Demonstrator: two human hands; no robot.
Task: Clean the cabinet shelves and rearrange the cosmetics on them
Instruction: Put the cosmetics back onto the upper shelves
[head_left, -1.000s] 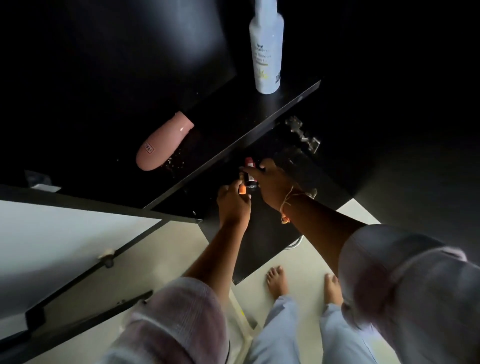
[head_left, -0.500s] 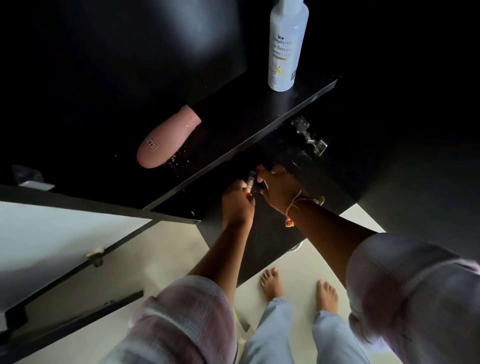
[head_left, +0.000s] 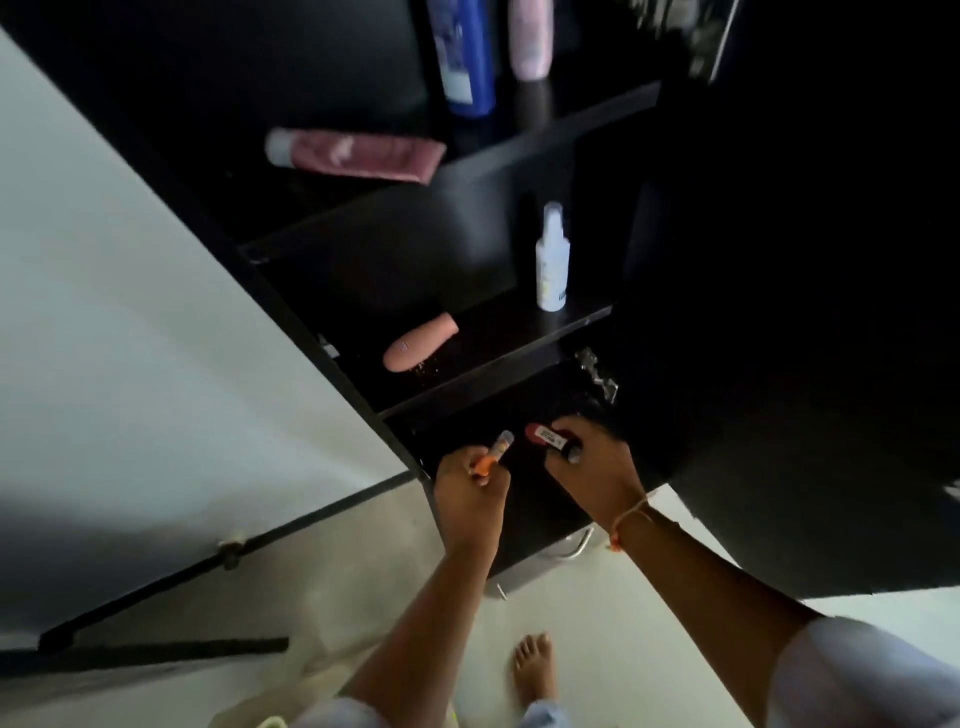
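- Dark cabinet shelves (head_left: 493, 364) fill my view, and both hands work at the lowest one.
- Left hand (head_left: 470, 486) grips an orange-capped stick (head_left: 493, 454) and right hand (head_left: 592, 467) clamps a red lipstick (head_left: 548, 438). They are held apart, I judge for sorting.
- Middle shelf carries a peach tube (head_left: 421, 345) lying flat and a white spray bottle (head_left: 552, 260) upright.

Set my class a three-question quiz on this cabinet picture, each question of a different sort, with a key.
1. True or false: the white spray bottle stands upright on a shelf.
2. The right hand grips: A) a red lipstick B) a comb C) nothing.
3. Fill in: the orange tube is held in the ___ hand.
Key: 1 true; 2 A; 3 left hand.
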